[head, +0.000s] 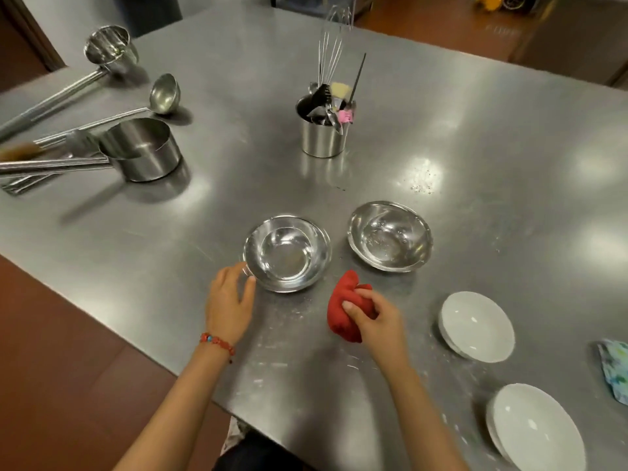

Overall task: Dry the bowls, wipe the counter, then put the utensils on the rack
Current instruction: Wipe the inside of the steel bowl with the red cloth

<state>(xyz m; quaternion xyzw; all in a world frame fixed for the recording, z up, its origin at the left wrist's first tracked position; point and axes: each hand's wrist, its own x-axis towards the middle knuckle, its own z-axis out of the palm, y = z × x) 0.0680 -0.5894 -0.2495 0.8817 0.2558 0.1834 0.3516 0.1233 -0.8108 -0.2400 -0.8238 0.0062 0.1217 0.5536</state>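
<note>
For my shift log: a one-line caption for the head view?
Left hand touches steel bowl; right hand grips red cloth.

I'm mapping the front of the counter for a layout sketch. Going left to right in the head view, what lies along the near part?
left hand → steel bowl → red cloth → right hand → white bowl → patterned cloth

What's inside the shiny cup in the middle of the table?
The cup holds a whisk, a black tool, spoons and something pink. Its wall hides their lower ends.

Head camera looks forward and down, close over the counter (441, 137)
</note>
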